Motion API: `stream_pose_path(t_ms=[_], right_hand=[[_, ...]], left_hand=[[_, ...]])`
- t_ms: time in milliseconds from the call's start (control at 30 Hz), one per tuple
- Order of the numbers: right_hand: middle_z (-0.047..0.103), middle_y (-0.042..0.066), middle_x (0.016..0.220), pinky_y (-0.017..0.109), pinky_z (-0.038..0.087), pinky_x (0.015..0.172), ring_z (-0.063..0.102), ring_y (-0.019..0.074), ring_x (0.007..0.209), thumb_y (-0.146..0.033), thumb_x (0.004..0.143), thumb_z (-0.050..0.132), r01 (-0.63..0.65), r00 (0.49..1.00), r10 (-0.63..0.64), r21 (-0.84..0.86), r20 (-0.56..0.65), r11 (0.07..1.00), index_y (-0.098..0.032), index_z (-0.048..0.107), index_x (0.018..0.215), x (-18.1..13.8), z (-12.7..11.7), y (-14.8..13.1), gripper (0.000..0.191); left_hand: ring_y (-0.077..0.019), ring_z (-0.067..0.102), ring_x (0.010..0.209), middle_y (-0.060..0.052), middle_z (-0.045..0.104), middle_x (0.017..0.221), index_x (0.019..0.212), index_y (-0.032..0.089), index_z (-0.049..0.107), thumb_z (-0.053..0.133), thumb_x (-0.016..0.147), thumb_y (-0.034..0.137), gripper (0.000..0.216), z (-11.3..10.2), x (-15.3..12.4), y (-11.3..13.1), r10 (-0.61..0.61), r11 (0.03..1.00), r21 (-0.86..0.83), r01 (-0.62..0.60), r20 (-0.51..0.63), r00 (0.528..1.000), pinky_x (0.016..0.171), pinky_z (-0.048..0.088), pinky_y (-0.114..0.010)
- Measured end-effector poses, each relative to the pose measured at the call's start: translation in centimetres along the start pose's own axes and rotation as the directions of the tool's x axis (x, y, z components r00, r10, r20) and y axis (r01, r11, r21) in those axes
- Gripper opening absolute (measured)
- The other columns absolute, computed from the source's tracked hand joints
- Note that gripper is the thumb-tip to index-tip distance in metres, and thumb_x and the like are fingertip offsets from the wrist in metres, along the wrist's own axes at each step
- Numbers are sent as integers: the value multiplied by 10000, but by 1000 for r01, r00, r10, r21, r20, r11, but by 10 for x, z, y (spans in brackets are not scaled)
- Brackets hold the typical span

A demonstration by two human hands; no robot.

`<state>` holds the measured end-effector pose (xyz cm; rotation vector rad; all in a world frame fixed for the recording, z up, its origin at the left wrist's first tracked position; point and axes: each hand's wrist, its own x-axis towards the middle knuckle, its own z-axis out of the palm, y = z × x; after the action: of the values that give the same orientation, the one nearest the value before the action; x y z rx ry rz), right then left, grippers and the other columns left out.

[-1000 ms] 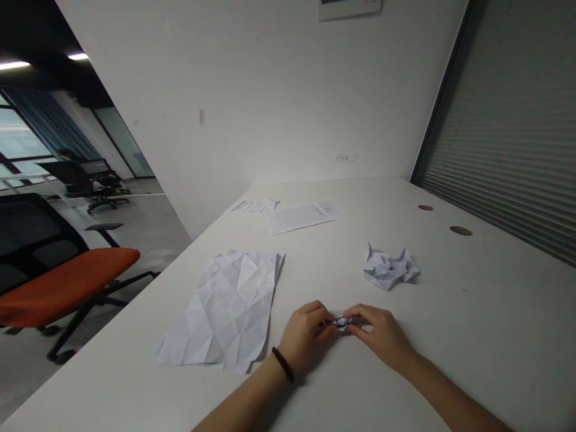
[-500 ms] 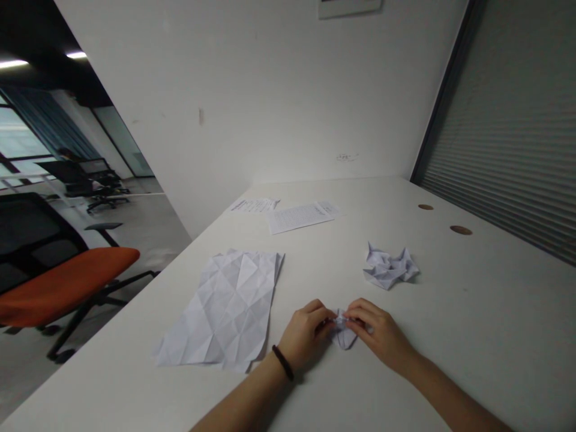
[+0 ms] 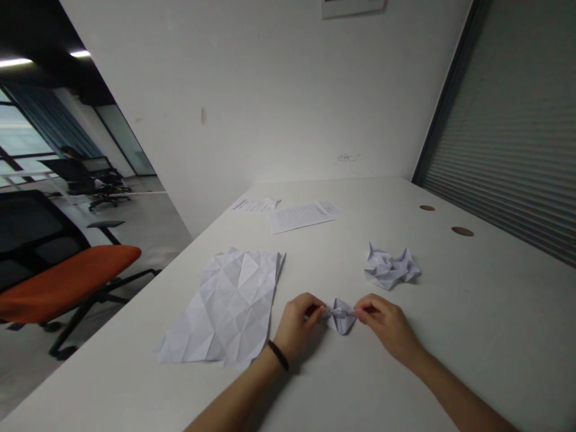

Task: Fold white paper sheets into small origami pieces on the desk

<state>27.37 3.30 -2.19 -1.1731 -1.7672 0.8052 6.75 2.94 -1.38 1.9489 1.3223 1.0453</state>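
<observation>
Between my hands is a small piece of folded white paper point(image 3: 342, 321), just above or on the white table; which of the two I cannot tell. My left hand point(image 3: 300, 321), with a dark band at the wrist, pinches its left end between thumb and fingers. At the opposite end, my right hand point(image 3: 384, 321) pinches the paper the same way. A larger folded paper shape point(image 3: 390, 269) with pointed corners rests beyond my right hand. Left of my left hand lie creased paper sheets point(image 3: 234, 306), spread flat with a grid of fold lines.
Printed sheets point(image 3: 303, 217) lie toward the back of the white table point(image 3: 472, 336), near the wall. Two round holes point(image 3: 462, 231) are cut in its right side. An orange-seated chair point(image 3: 72, 273) stands left of the table, and a person point(image 3: 69, 153) is far behind.
My hands have drawn apart to the two ends of the folded paper and moved slightly away from me. More of its middle now shows.
</observation>
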Motion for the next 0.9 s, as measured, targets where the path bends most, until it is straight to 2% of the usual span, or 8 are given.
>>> stream_pose_path(t_ms=[67, 133, 267, 433, 500, 633, 767, 900], right_hand=[[596, 16, 650, 257, 493, 588, 581, 157, 620, -456, 772, 542, -61, 998, 62, 74, -10, 995, -185, 572, 720, 2, -4, 4, 278], [601, 17, 642, 261, 498, 590, 583, 159, 616, -461, 760, 552, -86, 996, 88, 93, -24, 992, -183, 579, 724, 3, -9, 8, 282], [591, 16, 643, 265, 488, 602, 566, 159, 615, -421, 755, 560, -33, 998, 32, -13, -60, 999, -190, 590, 675, 6, -20, 20, 247], [595, 14, 619, 274, 488, 596, 568, 163, 592, -415, 749, 562, -46, 996, 41, -62, -85, 997, -193, 597, 663, 7, -28, 31, 241], [595, 19, 637, 274, 488, 595, 570, 166, 605, -390, 760, 556, -22, 997, 17, -72, -79, 997, -195, 596, 665, 6, -27, 27, 220], [611, 36, 690, 270, 477, 587, 578, 179, 655, -345, 781, 547, 96, 994, -101, -138, -32, 986, -207, 598, 677, 4, -21, 7, 181], [623, 33, 690, 278, 465, 620, 582, 177, 664, -320, 805, 535, 192, 981, -188, -197, 39, 961, -213, 594, 685, 2, -16, -4, 171], [626, 29, 676, 277, 463, 620, 582, 171, 651, -321, 815, 520, 200, 980, -199, -217, 25, 955, -206, 589, 679, 3, -18, 3, 191]], left_hand=[[-130, 553, 574, -12, 603, 629, 772, 148, 609, 490, 798, 211, 137, -6, 2, -3, -27, 999, -19, 26, -15, 1000, 543, 428, -211], [-133, 571, 597, -16, 623, 668, 796, 154, 605, 475, 809, 216, 145, -13, 4, -8, -16, 999, 44, 18, -36, 999, 563, 443, -214], [-158, 581, 713, -22, 633, 755, 747, 179, 607, 501, 786, 173, 114, -27, 6, -17, 32, 969, 247, -17, -57, 998, 669, 446, -250], [-182, 566, 734, -26, 609, 743, 707, 181, 600, 504, 760, 117, 127, -34, 6, -25, 17, 948, 319, 11, -86, 996, 682, 438, -281], [-176, 569, 754, -25, 614, 797, 827, 186, 606, 505, 779, 130, 125, -30, 5, -20, 40, 953, 304, -15, -77, 996, 693, 446, -278], [-159, 568, 813, -39, 595, 974, 1102, 215, 533, 548, 812, 210, 290, -19, 0, -2, 153, 964, 223, -145, -21, 988, 734, 457, -263], [-161, 557, 793, -36, 606, 864, 900, 204, 623, 553, 833, 244, 105, -13, -2, 7, 279, 928, 242, -284, 53, 959, 715, 442, -251], [-171, 534, 766, -31, 603, 779, 780, 180, 610, 561, 826, 206, 72, -19, 1, -1, 273, 908, 319, -271, 40, 961, 689, 424, -262]])
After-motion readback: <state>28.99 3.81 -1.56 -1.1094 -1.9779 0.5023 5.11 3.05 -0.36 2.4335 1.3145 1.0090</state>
